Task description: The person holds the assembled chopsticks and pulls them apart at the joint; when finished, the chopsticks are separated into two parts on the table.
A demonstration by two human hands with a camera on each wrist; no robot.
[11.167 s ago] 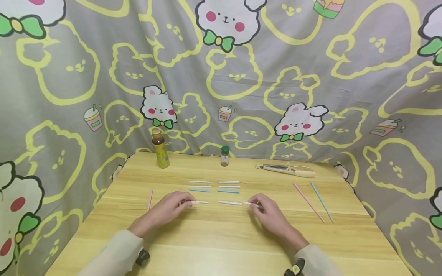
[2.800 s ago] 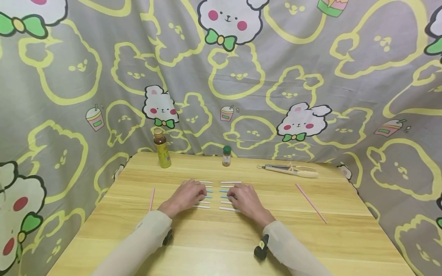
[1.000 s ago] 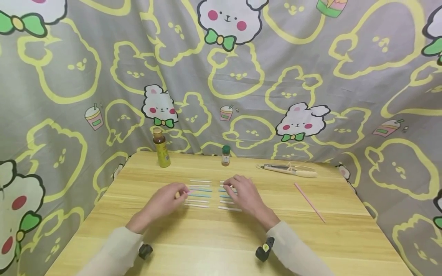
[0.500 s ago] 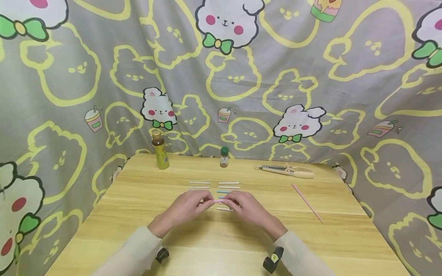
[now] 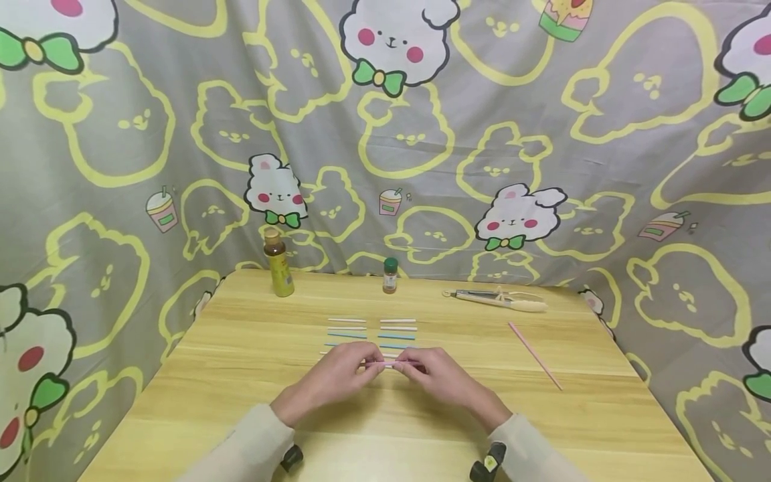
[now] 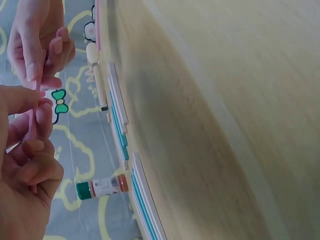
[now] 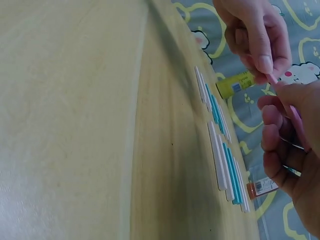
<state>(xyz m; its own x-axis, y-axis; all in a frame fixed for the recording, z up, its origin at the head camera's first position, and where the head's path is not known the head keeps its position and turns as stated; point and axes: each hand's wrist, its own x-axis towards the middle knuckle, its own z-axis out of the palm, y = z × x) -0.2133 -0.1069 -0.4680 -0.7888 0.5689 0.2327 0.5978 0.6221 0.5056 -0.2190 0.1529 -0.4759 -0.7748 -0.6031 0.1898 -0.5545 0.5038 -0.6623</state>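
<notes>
A thin pink straw (image 5: pixel 389 363) is held level between both hands over the near side of the rows of short sticks. My left hand (image 5: pixel 337 369) pinches its left part between thumb and fingers. From the other side my right hand (image 5: pixel 442 376) pinches it, the fingertips only a short gap from the left ones. In the right wrist view the pink straw (image 7: pixel 296 122) runs under the thumb and above the table. Two columns of short white and blue sticks (image 5: pixel 397 337) lie just beyond the hands; the hands cover some of the nearest ones.
Another pink straw (image 5: pixel 535 356) lies slanted at the right. Along the back stand a yellow-green bottle (image 5: pixel 280 271) and a small green-capped jar (image 5: pixel 390 276). Tongs (image 5: pixel 496 299) lie at the back right. A patterned curtain (image 5: pixel 415 161) hangs behind the wooden table (image 5: pixel 385 428).
The left hand has brought the pink straw from the left to the middle, where the right hand has taken hold of it too. Both hands have since moved slightly nearer the body.
</notes>
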